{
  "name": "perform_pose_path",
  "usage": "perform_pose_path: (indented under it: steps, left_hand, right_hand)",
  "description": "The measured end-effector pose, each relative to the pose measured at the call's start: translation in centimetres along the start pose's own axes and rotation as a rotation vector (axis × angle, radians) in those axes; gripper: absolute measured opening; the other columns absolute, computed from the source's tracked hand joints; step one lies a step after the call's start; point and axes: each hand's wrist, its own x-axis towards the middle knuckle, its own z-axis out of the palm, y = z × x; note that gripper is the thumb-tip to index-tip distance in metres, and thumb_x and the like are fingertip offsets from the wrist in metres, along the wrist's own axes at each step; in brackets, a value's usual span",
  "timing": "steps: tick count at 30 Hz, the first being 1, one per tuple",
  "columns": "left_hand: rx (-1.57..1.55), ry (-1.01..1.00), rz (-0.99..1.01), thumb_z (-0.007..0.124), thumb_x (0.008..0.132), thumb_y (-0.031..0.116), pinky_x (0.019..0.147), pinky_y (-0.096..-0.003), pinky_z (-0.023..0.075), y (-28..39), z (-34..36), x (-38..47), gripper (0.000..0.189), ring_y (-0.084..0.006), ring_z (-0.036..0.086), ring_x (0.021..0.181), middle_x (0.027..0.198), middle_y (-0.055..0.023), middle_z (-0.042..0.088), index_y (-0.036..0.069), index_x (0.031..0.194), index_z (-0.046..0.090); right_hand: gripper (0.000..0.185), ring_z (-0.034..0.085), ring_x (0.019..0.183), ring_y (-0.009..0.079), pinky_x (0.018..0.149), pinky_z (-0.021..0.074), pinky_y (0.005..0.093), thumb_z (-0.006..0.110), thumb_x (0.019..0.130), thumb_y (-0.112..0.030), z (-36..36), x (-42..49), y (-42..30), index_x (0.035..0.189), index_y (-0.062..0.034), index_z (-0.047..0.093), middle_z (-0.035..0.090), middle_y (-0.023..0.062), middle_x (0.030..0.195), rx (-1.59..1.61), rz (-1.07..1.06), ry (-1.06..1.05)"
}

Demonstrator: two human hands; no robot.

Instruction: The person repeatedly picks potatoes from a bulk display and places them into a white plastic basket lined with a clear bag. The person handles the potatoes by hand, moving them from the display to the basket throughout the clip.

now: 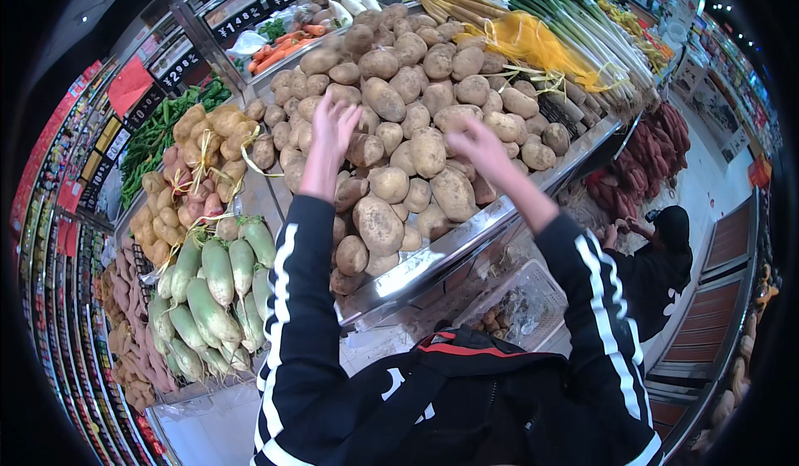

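A large heap of potatoes (387,185) fills the metal-edged produce stand in front of me. Over the heap's left part is my left hand (334,123), its fingers apart and nothing seen in it. My right hand (473,143) is over the right part of the heap, slightly blurred, with its fingers bent close to a potato (459,116); whether it grips that potato is not clear. Near the back of the heap a potato (334,45) looks blurred. Both my sleeves are black with white stripes.
Bagged potatoes (215,129) and green radishes (206,310) lie left. Carrots (284,51) are behind; leeks (580,35) and a yellow mesh bag (527,38) back right. A plastic crate (537,291) stands below the metal edge (431,257). A person (661,266) crouches right, near purple-red sweet potatoes (649,154).
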Motion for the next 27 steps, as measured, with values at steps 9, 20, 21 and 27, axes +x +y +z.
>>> perform_pose_path:
  steps: [9,20,21,27]
  left_hand:
    - [0.267,0.126,0.025,0.060,0.092,0.009,0.090,-0.0405,0.0569,-4.2,-9.1,-15.2,0.027,-0.0218,0.066,0.094,0.098,-0.0078,0.064,0.005,0.119,0.055]
    - [0.410,-0.093,-0.111,0.062,0.091,0.005,0.078,-0.0335,0.0598,-13.8,1.0,-16.6,0.021,-0.0164,0.066,0.083,0.092,-0.0047,0.062,0.004,0.111,0.058]
    - [0.430,-0.098,-0.120,0.062,0.091,0.005,0.077,-0.0326,0.0597,-14.6,1.8,-17.0,0.021,-0.0162,0.066,0.083,0.092,-0.0047,0.062,0.004,0.111,0.058]
    - [0.514,-0.177,-0.145,0.066,0.088,0.003,0.068,-0.0265,0.0581,-19.3,4.6,-21.1,0.021,-0.0093,0.063,0.070,0.078,0.0005,0.062,0.004,0.108,0.060]
  right_hand:
    - [0.011,0.048,0.065,0.0047,0.050,0.0366,0.0197,0.058,0.090,-0.007,-10.6,-49.5,9.6,0.101,-0.0087,0.058,0.051,-0.0029,0.079,0.014,1.042,0.663]
    - [0.033,0.061,0.076,0.0145,0.057,0.0479,0.0276,0.057,0.091,-0.010,-10.9,-68.5,9.5,0.124,-0.0075,0.052,0.061,0.0037,0.097,0.258,1.369,1.011]
    - [0.035,0.061,0.076,0.0152,0.057,0.0479,0.0275,0.057,0.090,-0.008,-11.1,-69.3,10.1,0.124,-0.0068,0.052,0.061,0.0045,0.097,0.292,1.358,1.025]
    - [0.055,0.060,0.071,0.0175,0.052,0.0478,0.0287,0.058,0.077,0.011,-12.9,-72.1,12.0,0.129,-0.0027,0.048,0.061,0.0116,0.103,0.256,1.314,0.944]
